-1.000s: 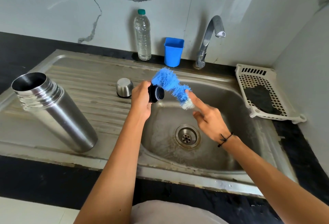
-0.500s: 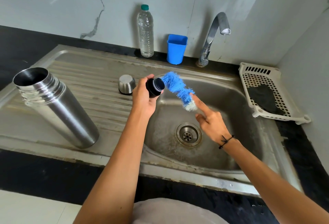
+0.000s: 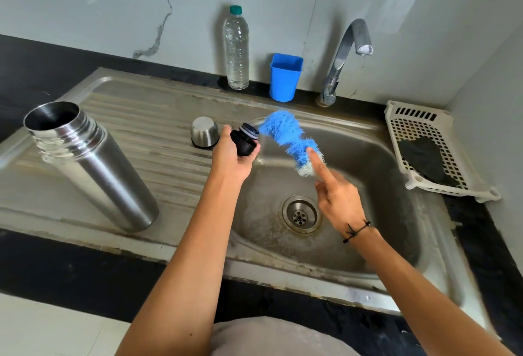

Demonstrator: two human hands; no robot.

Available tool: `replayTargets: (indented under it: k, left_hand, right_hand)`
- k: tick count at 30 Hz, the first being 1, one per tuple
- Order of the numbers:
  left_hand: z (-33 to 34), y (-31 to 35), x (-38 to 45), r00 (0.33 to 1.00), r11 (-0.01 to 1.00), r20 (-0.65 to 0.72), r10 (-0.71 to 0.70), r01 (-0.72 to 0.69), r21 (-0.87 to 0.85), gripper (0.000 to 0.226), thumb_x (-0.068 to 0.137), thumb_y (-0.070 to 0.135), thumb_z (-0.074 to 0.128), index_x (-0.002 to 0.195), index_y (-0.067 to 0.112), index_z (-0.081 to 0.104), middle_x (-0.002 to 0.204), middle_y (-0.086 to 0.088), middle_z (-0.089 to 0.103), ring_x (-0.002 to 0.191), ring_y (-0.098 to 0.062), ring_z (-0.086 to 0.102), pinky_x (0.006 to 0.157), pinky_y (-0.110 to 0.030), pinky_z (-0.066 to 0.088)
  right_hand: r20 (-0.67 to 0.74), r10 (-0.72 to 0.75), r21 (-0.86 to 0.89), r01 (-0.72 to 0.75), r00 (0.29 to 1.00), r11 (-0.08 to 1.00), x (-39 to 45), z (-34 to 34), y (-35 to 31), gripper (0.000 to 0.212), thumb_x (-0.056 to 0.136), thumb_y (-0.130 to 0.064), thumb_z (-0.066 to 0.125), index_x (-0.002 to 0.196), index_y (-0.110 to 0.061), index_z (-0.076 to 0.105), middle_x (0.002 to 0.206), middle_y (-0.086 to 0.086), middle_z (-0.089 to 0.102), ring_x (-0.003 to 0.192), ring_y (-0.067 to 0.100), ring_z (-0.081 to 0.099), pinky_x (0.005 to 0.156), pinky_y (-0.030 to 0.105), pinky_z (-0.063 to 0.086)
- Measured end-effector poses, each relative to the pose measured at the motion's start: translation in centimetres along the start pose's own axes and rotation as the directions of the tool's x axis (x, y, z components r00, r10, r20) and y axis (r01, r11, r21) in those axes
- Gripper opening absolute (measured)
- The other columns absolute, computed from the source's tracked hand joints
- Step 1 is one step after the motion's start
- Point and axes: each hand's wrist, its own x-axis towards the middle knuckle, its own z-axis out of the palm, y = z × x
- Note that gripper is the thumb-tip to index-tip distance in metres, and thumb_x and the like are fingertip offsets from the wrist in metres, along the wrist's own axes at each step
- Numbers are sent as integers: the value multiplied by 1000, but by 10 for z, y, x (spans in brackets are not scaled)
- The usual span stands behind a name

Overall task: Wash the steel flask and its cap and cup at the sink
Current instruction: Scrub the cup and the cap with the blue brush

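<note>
Left hand (image 3: 233,154) grips cap (image 3: 245,140); right hand (image 3: 338,200) grips brush (image 3: 288,136), handle hidden.

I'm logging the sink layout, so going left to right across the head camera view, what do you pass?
steel flask → steel cup upside down → left hand gripping the black cap → blue brush held by the right hand → tap → white basket

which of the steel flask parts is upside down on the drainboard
The small steel cup, resting mouth-down beside the left hand. The tall flask stands upright with its mouth open, and the black cap is held, not on the drainboard.
</note>
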Motion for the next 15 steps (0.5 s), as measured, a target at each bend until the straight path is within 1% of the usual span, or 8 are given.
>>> replayTargets:
  k: [2,3,5,6,8,11,13,15]
  left_hand:
    - [0,-2,-4,999,999,43,-20,19,43,12,94,18,55,94,6,52,96,-13,55,84,-22,54,85,-34,48]
    - [1,-4,-5,998,996,62,-29,24,84,8,93,14,54,95,6,52,97,-14,57,89,-23,56,86,-35,48]
    - [4,-8,-8,994,992,103,-37,23,128,15,94,11,51,107,5,54,109,-17,60,103,-27,59,84,-38,50]
    - [6,-9,-9,993,992,114,-36,22,122,20,95,13,51,112,5,53,113,-17,60,105,-28,59,83,-39,51]
    - [7,-8,-11,994,993,98,-40,29,116,26,96,22,54,115,5,52,111,-17,60,98,-27,60,77,-38,53]
    - [2,-5,-8,996,995,61,-67,62,78,42,95,37,55,118,2,50,102,-19,58,81,-27,60,59,-31,55]
    - [1,-5,-6,993,991,66,-100,94,91,52,95,46,51,121,1,50,94,-18,59,67,-23,57,48,-24,50]
    - [3,-5,-8,989,982,81,-120,106,158,51,96,49,46,114,2,53,85,-15,60,55,-18,52,43,-20,45]
  right_hand:
    - [-34,-12,4,12,999,1000,4,-5,-4,75,83,-7,39,142,-45,12,71,2,46,55,23,46,48,33,41]
    - [-34,-30,-8,29,999,1000,7,-6,-8,74,83,-9,38,142,-45,12,71,2,45,55,24,47,47,33,40]
    - [-17,-55,-24,54,998,998,10,-3,-14,72,83,-11,37,142,-46,12,74,-1,43,56,25,47,48,32,38]
    - [-16,-44,-13,43,999,999,10,0,-15,72,83,-11,37,142,-45,12,75,-1,44,56,25,47,49,32,39]
    - [-28,-18,15,18,999,1000,6,3,-10,72,83,-11,36,142,-44,13,74,1,47,55,25,47,49,35,45]
    - [-35,-27,40,28,999,999,-1,3,0,67,84,-19,28,143,-45,12,74,4,52,58,25,50,55,44,51]
    - [-50,-47,75,51,998,996,1,-1,-3,66,83,-20,28,143,-44,14,74,3,51,58,25,49,55,44,51]
    - [-60,-85,91,90,995,992,6,-2,-9,65,84,-17,32,144,-40,18,74,2,49,58,24,48,54,41,50]
